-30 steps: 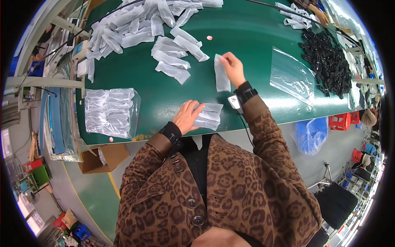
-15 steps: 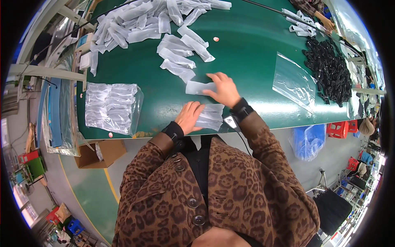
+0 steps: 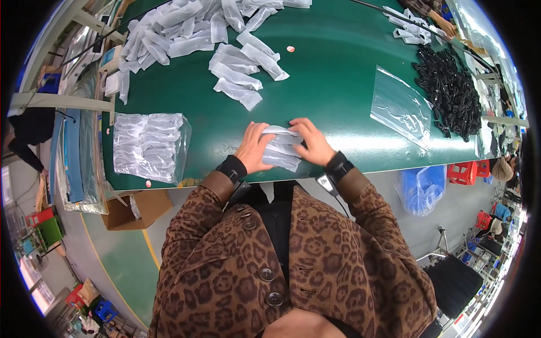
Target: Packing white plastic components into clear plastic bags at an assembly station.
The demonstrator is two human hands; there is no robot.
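A small stack of white packets (image 3: 280, 148) lay at the near edge of the green table (image 3: 338, 96), pressed between both hands: the left hand (image 3: 255, 149) cupped its left side with fingers curled over the top, and the right hand (image 3: 313, 144) closed on its right side. Loose white packets (image 3: 242, 70) were scattered farther back, a clear bag filled with packets (image 3: 147, 146) sat well to the left, and an empty clear bag (image 3: 401, 106) and a heap of black parts (image 3: 451, 93) lay to the right
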